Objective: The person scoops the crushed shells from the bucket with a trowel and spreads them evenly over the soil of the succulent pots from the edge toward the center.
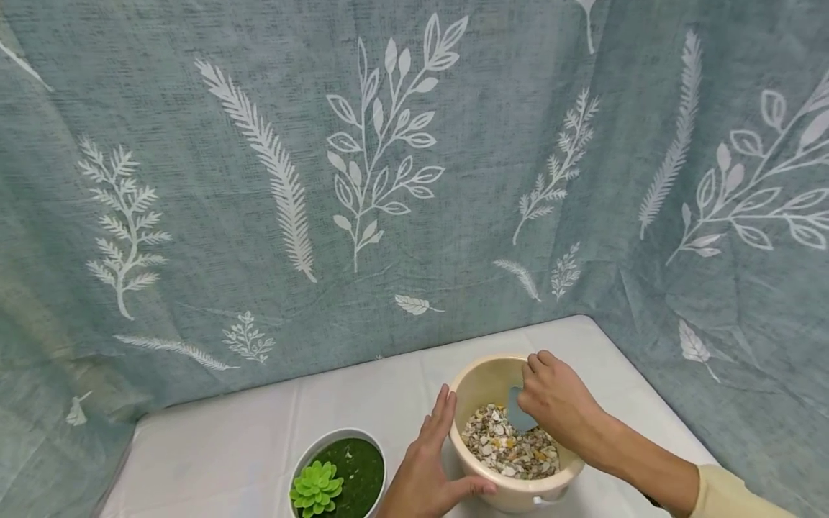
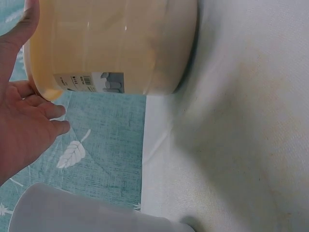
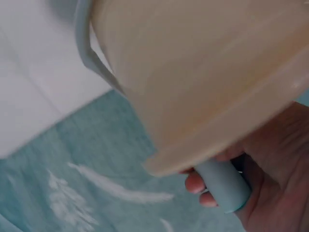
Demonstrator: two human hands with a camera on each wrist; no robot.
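Observation:
A cream bucket (image 1: 499, 486) stands on the table, part filled with a coarse mix of pale, brown and orange chips (image 1: 501, 450). My left hand (image 1: 424, 464) rests against its left side. The fingers and thumb of that hand are spread along the rim; the left wrist view shows this hand (image 2: 26, 121) beside the bucket (image 2: 120, 38). My right hand (image 1: 560, 403) grips a blue-grey trowel (image 1: 518, 411) over the bucket's right rim. The trowel's blade reaches down into the chips, its tip hidden. In the right wrist view, fingers wrap round the trowel's handle (image 3: 223, 187).
Left of the bucket stands a pale round pot (image 1: 383, 471) with green moss-like filling and a green succulent (image 1: 316, 489). A grey-blue bail handle (image 3: 89, 55) hangs at the bucket's side. Patterned cloth (image 1: 259, 216) hangs behind and right of the white table (image 1: 259, 410).

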